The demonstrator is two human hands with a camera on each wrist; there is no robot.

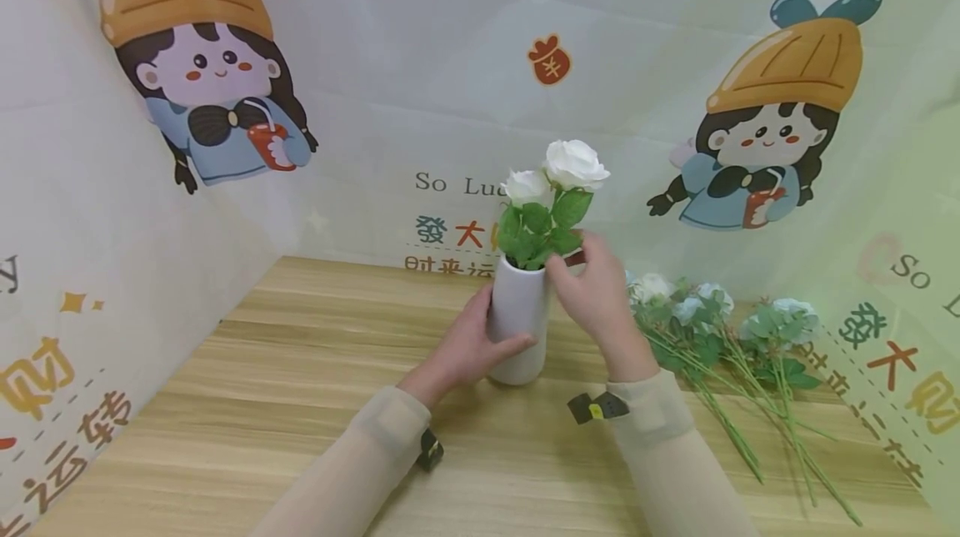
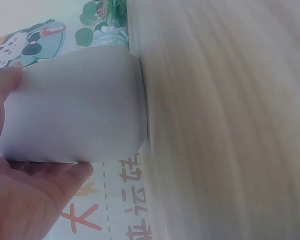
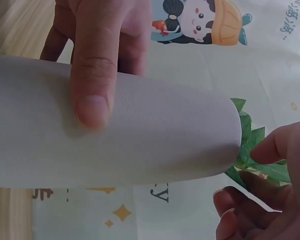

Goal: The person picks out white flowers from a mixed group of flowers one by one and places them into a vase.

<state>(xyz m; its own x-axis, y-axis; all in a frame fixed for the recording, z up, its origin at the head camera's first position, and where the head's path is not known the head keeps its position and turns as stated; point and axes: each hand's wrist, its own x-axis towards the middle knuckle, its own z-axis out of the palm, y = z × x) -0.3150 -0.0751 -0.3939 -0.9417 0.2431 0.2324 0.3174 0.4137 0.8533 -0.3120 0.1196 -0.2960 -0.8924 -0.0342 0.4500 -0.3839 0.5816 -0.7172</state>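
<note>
- Holding the vase (image 1: pixel 522 299) upright on the table (image 1: pixel 322 353) with the left hand (image 1: pixel 472 341), with fingers round one side and thumb across the front of the lower half.
- Reaching to the vase's mouth with the right hand (image 1: pixel 597 291), with thumb and fingers bent among the leaves (image 1: pixel 535 220); cannot tell whether pinching a leaf or stem or merely touching.
- Showing two white roses (image 1: pixel 576 166) in the vase, with blooms well above the rim and leaves bunched at the mouth, but nothing of the stems inside.
- Could tip the vase by pushing sideways at the top, given a tall, narrow body and a low left hold.
- Could let the vase turn or slide through too light a grip, judging by the smooth walls.
- Might crease or tear leaves by squeezing them against the rim.
- Might pull a rose upward by snagging foliage on withdrawing the right hand.
- Might brush the other flowers (image 1: pixel 705 308), lying just beside the right sleeve (image 1: pixel 652 412), with an outward swing; likely to drag several together because of crossed stems.
</note>
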